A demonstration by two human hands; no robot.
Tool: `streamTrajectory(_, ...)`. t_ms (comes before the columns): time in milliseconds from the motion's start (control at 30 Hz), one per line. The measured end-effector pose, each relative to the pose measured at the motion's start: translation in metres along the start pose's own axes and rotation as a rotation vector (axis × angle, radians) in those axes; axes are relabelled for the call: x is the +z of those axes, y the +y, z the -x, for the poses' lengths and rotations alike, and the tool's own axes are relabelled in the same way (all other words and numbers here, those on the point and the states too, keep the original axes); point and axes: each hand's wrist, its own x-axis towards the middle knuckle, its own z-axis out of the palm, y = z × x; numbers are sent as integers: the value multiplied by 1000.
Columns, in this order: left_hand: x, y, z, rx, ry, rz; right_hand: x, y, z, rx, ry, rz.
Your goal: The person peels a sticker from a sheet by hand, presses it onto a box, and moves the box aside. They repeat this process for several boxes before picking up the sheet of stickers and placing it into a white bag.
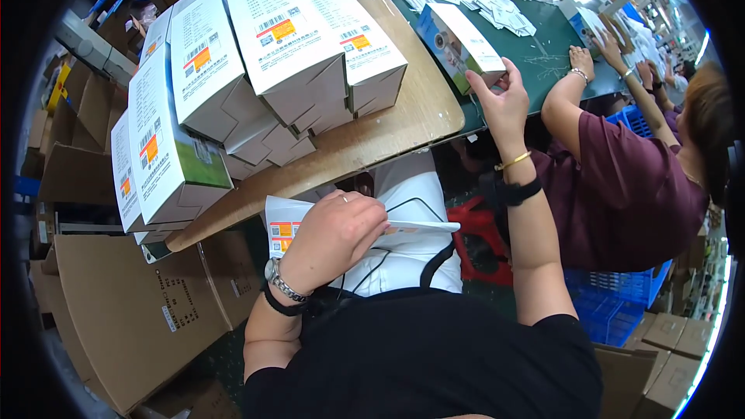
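Left hand (334,237) clamped on flat carton (310,226), mid-panel | right hand (500,101) clasping printed box (459,45), near corner | light, stiff, crushable; hold edges

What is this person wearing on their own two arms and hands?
The left hand has a ring on one finger, with a silver metal-link wristwatch and a thin black band at the wrist. The right hand is bare; its wrist carries a slim gold bangle and a wider black band. Short black sleeves leave both forearms uncovered.
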Motion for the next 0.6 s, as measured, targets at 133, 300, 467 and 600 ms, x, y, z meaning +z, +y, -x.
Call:
streamTrajectory(133, 6, 0, -1, 19, 59, 29, -2, -30, 51, -107, 59, -34)
streamTrajectory(300, 4, 1, -5, -7, -27, 22, -10, -59, 115, -194, -28, -27)
streamTrajectory(467, -2, 3, -11, -30, 93, 25, -38, -70, 148, -311, -218, -41)
streamTrajectory(600, 2, 5, -16, -17, 218, 54, -45, -94, 152, -472, -353, 3)
